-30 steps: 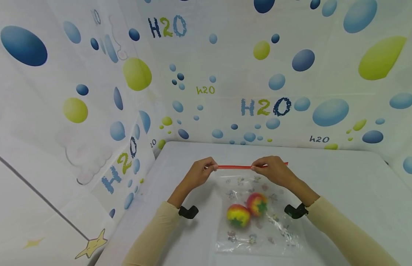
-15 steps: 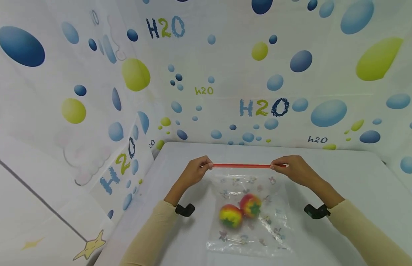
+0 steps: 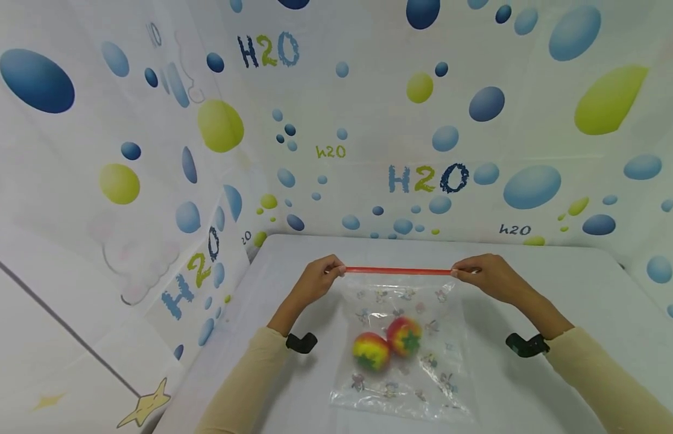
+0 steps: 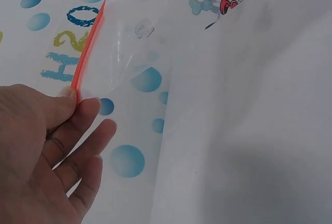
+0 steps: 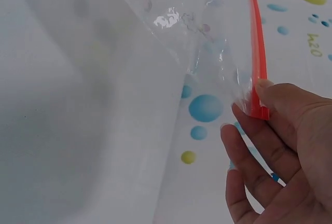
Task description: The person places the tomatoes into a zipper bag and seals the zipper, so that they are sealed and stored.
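A clear zip bag (image 3: 401,386) printed with small cartoon figures has a red zip strip (image 3: 398,270) along its top edge. Two red-and-yellow toy fruits with green leaf crowns lie inside it: a left fruit (image 3: 371,351) and a right fruit (image 3: 404,336). My left hand (image 3: 318,278) pinches the strip's left end between thumb and index finger. At the other end, thumb and index finger of my right hand (image 3: 491,278) pinch the strip's corner. The strip is stretched straight between both hands, and the right wrist view shows its red end tab (image 5: 263,112) just past the thumb.
The bag is over a white table (image 3: 537,289). Behind the table hangs a white sheet (image 3: 369,108) printed with blue and green bubbles and H2O lettering. Each wrist carries a black camera mount, such as the left mount (image 3: 302,343).
My right hand has slid rightward along the red strip to its far end. My left hand and the bag with the fruits have shifted slightly left in view.
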